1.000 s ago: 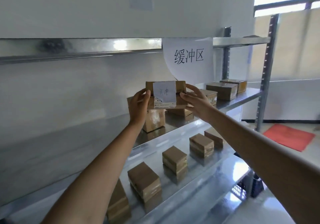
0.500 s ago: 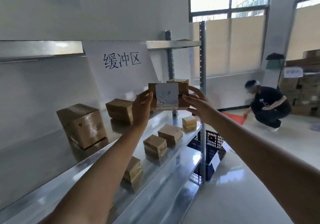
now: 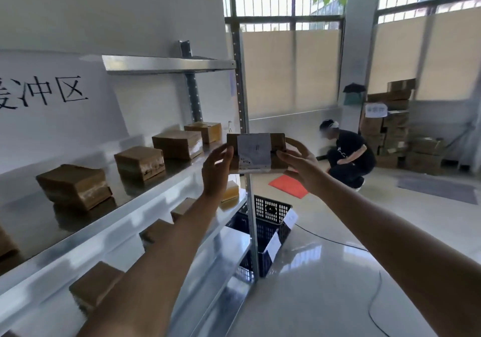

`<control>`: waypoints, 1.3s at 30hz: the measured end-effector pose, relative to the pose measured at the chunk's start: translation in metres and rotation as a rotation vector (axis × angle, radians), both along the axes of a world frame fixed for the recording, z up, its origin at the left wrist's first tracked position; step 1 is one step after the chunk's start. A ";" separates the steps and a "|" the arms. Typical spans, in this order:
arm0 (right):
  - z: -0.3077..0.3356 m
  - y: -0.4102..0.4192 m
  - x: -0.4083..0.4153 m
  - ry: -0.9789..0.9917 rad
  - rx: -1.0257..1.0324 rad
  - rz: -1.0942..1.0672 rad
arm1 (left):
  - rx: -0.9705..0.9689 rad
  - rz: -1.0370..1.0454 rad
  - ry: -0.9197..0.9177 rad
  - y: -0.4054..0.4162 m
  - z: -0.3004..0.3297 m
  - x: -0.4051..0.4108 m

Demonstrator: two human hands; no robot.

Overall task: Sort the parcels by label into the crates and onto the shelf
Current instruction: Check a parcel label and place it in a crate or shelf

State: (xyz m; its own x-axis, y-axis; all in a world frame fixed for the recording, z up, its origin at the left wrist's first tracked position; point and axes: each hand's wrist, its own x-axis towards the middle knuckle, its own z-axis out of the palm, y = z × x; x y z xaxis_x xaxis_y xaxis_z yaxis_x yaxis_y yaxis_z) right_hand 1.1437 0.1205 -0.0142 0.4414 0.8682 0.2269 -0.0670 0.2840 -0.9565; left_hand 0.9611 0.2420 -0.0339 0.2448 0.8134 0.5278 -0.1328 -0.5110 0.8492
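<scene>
While the parcel hangs in the air past the shelf end, long axis level, the left hand and right hand pinch its ends — shelf leftward, crate below.

Strong daylight is admitted through the tall barred windows at the back, which are blown out to near white. Pale glare is thrown across the glossy grey floor and the shiny metal shelf. Straight lines are bowed by the wide-angle lens near the edges, and slight blur is seen throughout.
</scene>
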 end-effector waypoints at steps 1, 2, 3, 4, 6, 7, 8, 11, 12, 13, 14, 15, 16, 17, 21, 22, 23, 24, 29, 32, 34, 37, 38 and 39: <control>-0.002 0.000 0.014 0.005 -0.007 -0.009 | -0.008 -0.013 -0.010 0.000 -0.001 0.015; -0.005 0.001 0.028 0.005 -0.010 -0.012 | -0.020 -0.024 -0.024 0.001 -0.003 0.030; -0.009 0.002 0.041 0.010 -0.011 -0.010 | -0.040 -0.037 -0.033 0.003 -0.004 0.044; -0.013 0.004 0.054 0.021 -0.012 -0.009 | -0.056 -0.049 -0.036 0.005 -0.006 0.058; -0.020 0.008 0.076 0.059 -0.015 -0.022 | -0.079 -0.074 -0.044 0.011 -0.011 0.083; -0.025 0.012 0.086 0.073 -0.017 -0.031 | -0.086 -0.074 -0.041 0.017 -0.015 0.094; -0.030 0.017 0.097 0.086 -0.019 -0.041 | -0.096 -0.074 -0.036 0.024 -0.018 0.105; -0.041 0.037 0.126 0.107 -0.022 -0.063 | -0.126 -0.085 -0.018 0.054 -0.031 0.137; -0.044 0.045 0.136 0.106 -0.025 -0.073 | -0.118 -0.091 -0.006 0.065 -0.035 0.149; -0.047 0.054 0.146 0.107 -0.027 -0.086 | -0.106 -0.099 0.003 0.075 -0.037 0.161; -0.050 0.062 0.155 0.105 -0.029 -0.098 | -0.095 -0.110 0.006 0.084 -0.039 0.171; -0.052 0.072 0.167 0.103 -0.029 -0.118 | -0.087 -0.132 0.003 0.096 -0.041 0.185; -0.054 0.080 0.178 0.101 -0.030 -0.134 | -0.081 -0.149 0.002 0.106 -0.043 0.197; -0.055 0.087 0.187 0.097 -0.033 -0.149 | -0.078 -0.168 0.003 0.115 -0.045 0.208; -0.055 0.129 0.230 0.092 -0.050 -0.231 | -0.108 -0.222 -0.023 0.166 -0.052 0.262; -0.055 0.138 0.241 0.086 -0.052 -0.248 | -0.116 -0.239 -0.031 0.176 -0.050 0.274; -0.053 0.148 0.250 0.077 -0.052 -0.262 | -0.119 -0.248 -0.032 0.187 -0.049 0.286; -0.052 0.157 0.259 0.075 -0.049 -0.274 | -0.119 -0.256 -0.032 0.198 -0.047 0.297; -0.055 0.201 0.302 0.087 -0.042 -0.286 | -0.111 -0.283 -0.028 0.242 -0.047 0.344; -0.060 0.224 0.332 0.099 -0.033 -0.290 | -0.109 -0.287 -0.010 0.267 -0.052 0.374; -0.065 0.239 0.355 0.105 -0.034 -0.288 | -0.134 -0.291 -0.017 0.282 -0.056 0.397; -0.073 0.265 0.397 0.091 -0.053 -0.263 | -0.160 -0.277 -0.035 0.303 -0.065 0.434; -0.075 0.275 0.413 0.088 -0.059 -0.249 | -0.159 -0.267 -0.035 0.310 -0.068 0.446; -0.076 0.285 0.428 0.087 -0.062 -0.233 | -0.157 -0.256 -0.033 0.317 -0.070 0.458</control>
State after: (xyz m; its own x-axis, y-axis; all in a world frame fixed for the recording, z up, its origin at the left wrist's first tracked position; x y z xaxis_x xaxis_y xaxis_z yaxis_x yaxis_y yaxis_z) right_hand 1.5712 0.4055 -0.0898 0.6470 0.7515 0.1289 -0.0895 0.2427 -0.9660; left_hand 1.4194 0.5594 -0.1035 0.4373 0.7996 0.4116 -0.2693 -0.3202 0.9082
